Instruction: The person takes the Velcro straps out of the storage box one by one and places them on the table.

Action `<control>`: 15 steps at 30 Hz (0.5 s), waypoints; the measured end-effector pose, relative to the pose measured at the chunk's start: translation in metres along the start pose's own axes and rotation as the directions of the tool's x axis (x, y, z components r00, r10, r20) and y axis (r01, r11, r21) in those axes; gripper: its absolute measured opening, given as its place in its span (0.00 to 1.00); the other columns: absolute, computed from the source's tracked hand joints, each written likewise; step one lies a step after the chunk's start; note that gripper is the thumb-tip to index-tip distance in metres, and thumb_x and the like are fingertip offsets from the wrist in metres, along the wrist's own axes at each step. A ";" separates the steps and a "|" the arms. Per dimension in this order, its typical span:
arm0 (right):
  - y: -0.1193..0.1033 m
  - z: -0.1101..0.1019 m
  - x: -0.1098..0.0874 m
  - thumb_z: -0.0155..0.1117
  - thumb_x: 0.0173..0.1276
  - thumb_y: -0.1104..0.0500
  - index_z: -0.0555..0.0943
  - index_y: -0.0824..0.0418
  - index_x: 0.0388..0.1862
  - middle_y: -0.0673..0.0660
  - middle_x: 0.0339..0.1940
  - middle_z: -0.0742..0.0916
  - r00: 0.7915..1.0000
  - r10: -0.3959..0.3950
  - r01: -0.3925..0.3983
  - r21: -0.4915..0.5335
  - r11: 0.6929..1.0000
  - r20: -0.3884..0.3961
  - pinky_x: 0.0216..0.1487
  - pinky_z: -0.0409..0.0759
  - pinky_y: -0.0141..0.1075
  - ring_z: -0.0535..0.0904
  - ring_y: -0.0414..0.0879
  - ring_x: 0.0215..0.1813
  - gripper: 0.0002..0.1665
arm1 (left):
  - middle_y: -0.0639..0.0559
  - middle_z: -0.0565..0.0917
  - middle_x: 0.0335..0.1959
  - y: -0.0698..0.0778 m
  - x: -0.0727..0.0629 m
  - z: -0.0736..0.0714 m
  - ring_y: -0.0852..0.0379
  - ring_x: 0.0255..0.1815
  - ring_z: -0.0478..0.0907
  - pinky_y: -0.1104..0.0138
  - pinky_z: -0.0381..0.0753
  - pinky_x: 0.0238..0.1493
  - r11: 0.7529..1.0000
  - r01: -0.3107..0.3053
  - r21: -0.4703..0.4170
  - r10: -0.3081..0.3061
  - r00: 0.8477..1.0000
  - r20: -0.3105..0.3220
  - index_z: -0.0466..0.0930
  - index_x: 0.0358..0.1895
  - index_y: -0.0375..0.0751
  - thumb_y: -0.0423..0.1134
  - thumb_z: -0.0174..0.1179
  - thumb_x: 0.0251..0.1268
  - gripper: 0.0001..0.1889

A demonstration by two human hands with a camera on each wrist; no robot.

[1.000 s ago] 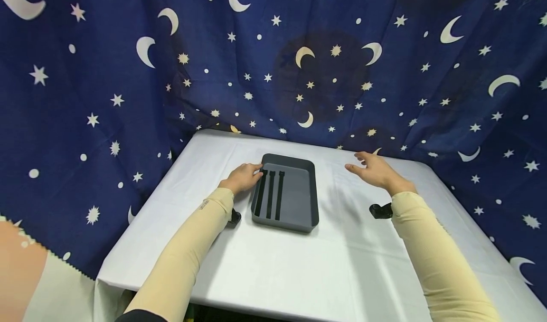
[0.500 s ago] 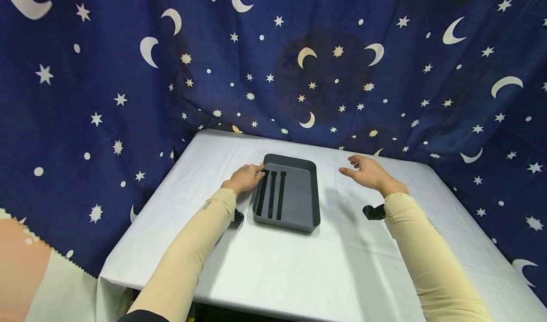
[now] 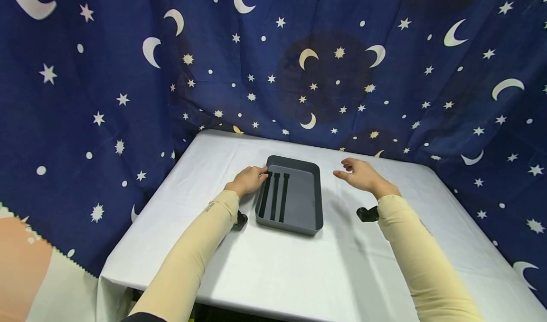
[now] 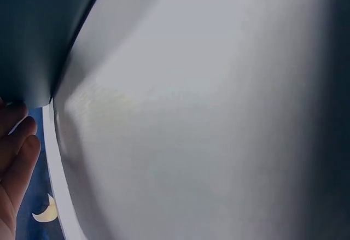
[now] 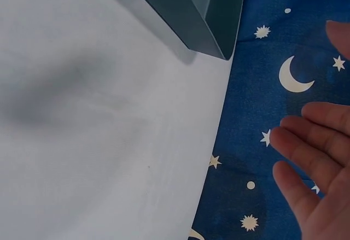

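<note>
A dark grey rectangular tray (image 3: 301, 203) with low walls lies on the white cloth. Inside, along its left side, several flat black straps (image 3: 284, 197) with wider square heads lie side by side. My left hand (image 3: 249, 180) holds the tray's left rim near the far corner. In the left wrist view, its outer fingers (image 4: 22, 152) appear beside the outside wall. To the right of the tray, my right hand (image 3: 361, 174) hovers apart from it, thumb and fingers spread with nothing between them. The right wrist view shows its palm (image 5: 322, 158) facing the tray's corner.
The table (image 3: 265, 269) is covered in smooth white cloth. Behind and beside it hangs a dark blue curtain (image 3: 325, 103) printed with moons and stars. A small black device (image 3: 368, 213) sits under the right wrist, another (image 3: 241, 220) under the left.
My right hand has moved left and slightly nearer, toward the tray. The tray has shifted slightly right and toward me along with my left hand.
</note>
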State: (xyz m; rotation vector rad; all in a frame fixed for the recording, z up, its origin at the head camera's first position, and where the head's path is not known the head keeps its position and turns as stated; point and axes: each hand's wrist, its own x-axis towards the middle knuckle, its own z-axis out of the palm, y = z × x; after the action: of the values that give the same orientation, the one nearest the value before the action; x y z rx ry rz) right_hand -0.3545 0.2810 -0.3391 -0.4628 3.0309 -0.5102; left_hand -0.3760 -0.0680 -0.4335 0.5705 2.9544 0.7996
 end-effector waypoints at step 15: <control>-0.006 0.014 0.002 0.62 0.71 0.49 0.75 0.75 0.63 0.73 0.56 0.84 1.000 -0.029 0.029 0.033 0.999 0.000 0.61 0.79 0.56 0.82 0.64 0.57 0.33 | 0.46 0.70 0.74 0.005 -0.006 -0.001 0.46 0.74 0.69 0.54 0.69 0.75 1.000 0.017 0.006 -0.017 1.000 -0.013 0.64 0.75 0.42 0.44 0.46 0.82 0.25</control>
State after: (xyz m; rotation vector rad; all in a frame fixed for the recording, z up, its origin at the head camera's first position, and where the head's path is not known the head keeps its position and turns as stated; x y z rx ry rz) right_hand -0.3535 0.2707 -0.3508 -0.5059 3.0146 -0.5616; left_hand -0.3685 -0.0666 -0.4302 0.5414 2.9702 0.7958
